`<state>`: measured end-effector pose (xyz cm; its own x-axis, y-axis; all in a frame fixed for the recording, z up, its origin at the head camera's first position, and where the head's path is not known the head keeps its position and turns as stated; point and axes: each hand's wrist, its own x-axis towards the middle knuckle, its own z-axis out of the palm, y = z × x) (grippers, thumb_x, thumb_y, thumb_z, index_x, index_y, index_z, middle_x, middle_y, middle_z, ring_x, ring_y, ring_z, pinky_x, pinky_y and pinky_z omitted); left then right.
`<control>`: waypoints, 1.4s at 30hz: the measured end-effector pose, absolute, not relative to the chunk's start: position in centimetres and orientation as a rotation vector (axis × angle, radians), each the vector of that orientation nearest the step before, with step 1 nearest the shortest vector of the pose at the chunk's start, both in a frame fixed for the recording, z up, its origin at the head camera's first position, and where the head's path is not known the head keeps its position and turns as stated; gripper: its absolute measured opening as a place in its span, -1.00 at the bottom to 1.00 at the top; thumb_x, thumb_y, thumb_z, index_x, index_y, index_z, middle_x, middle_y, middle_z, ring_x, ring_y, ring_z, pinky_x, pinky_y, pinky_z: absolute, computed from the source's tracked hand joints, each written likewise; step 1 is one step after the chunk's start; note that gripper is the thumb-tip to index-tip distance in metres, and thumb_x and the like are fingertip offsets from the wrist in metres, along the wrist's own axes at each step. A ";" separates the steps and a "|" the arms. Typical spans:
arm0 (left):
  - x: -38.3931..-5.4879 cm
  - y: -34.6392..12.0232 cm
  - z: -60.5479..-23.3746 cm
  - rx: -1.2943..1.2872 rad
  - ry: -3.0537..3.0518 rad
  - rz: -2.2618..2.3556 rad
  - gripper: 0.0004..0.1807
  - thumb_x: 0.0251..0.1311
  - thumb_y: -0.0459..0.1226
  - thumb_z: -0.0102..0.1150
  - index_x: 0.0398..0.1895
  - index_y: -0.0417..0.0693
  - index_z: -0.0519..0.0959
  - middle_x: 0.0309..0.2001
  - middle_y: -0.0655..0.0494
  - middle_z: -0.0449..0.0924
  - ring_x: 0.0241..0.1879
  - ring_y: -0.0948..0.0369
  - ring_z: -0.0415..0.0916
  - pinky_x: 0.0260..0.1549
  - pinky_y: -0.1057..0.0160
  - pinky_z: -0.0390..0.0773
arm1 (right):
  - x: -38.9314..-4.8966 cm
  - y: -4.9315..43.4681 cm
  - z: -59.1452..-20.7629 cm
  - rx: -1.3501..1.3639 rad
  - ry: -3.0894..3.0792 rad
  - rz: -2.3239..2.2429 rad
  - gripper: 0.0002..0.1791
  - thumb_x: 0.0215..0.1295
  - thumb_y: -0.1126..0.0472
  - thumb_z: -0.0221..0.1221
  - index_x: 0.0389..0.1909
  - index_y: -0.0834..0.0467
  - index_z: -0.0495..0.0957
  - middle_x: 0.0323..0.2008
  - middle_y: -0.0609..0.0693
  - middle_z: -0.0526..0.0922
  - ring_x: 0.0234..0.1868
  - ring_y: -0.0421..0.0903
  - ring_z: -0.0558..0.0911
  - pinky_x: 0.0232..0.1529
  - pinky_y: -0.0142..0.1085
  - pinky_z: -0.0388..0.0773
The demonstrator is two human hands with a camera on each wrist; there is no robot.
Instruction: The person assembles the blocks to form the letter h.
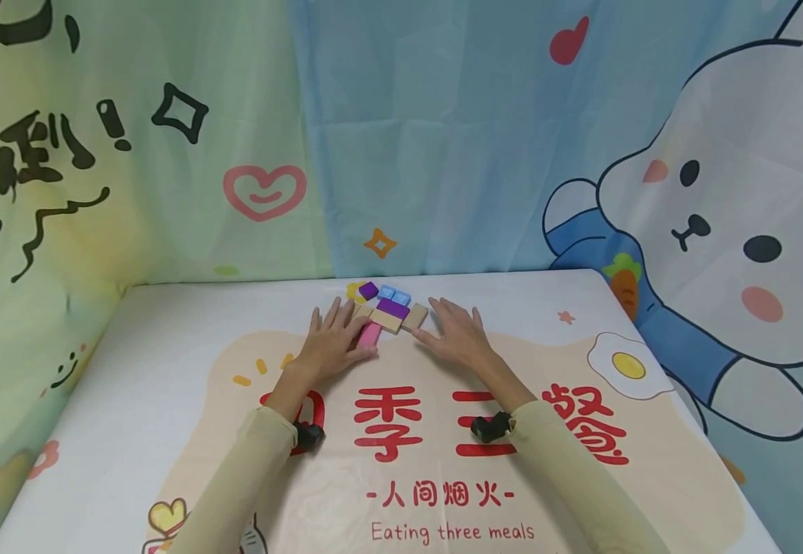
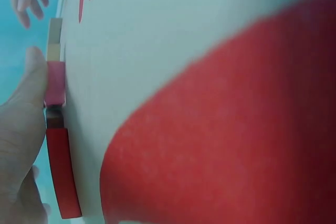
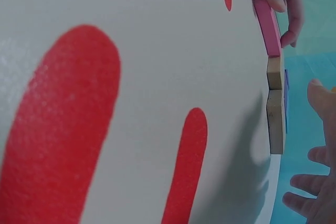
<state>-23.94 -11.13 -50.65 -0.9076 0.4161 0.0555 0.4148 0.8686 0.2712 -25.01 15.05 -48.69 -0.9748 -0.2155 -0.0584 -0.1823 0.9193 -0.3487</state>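
A cluster of small blocks lies flat near the table's back edge. My left hand (image 1: 330,345) reaches over its left side with fingers extended, close to a pink block (image 1: 369,335); a red block (image 2: 64,174) beside it shows in the left wrist view. At the cluster's right, my right hand (image 1: 458,337) is spread next to a plain wooden block (image 1: 416,317), holding nothing. Between the hands lie a purple block (image 1: 393,308) and another wooden block (image 1: 386,321). Behind them are a dark purple block (image 1: 369,290), light blue blocks (image 1: 401,298) and a yellow piece (image 1: 353,292).
A printed cloth (image 1: 429,431) with red characters covers the table. Behind the table hangs a curtain (image 1: 436,154) with cartoon pictures. Dark wrist cameras (image 1: 491,427) sit at both sleeve cuffs.
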 end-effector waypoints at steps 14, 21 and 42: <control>-23.5 -11.2 -49.4 0.721 2.995 0.465 -0.15 0.08 0.26 0.20 0.39 0.07 0.34 0.55 -0.05 -0.04 0.57 -0.07 -0.33 0.45 -0.27 -0.30 | -24.9 15.3 -48.7 -0.323 2.972 -0.542 -0.08 0.24 -0.36 0.02 0.50 0.04 0.06 0.49 0.14 0.16 0.52 0.13 0.12 0.45 0.29 -0.18; -23.5 -11.5 -49.0 0.771 2.992 0.469 -0.17 0.06 0.22 0.26 0.37 0.06 0.37 0.54 -0.07 0.00 0.56 -0.08 -0.29 0.45 -0.26 -0.29 | -25.0 15.4 -48.7 -0.340 2.978 -0.530 -0.07 0.24 -0.36 0.02 0.50 0.06 0.07 0.49 0.15 0.16 0.52 0.13 0.12 0.44 0.29 -0.17; -22.8 -10.7 -49.4 0.761 2.976 0.592 -0.16 0.03 0.21 0.29 0.31 -0.06 0.41 0.55 -0.05 -0.02 0.57 -0.04 -0.26 0.47 -0.23 -0.30 | -23.6 16.1 -49.6 -0.436 2.939 -0.503 -0.10 0.22 -0.39 0.02 0.49 -0.02 0.11 0.50 0.09 0.15 0.53 0.12 0.09 0.46 0.27 -0.19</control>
<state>-22.80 -10.67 -49.41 -0.8814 0.4655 0.0796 0.4606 0.8100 0.3631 -23.58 16.06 -49.58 -0.9500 -0.3025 -0.0769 -0.2597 0.9028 -0.3427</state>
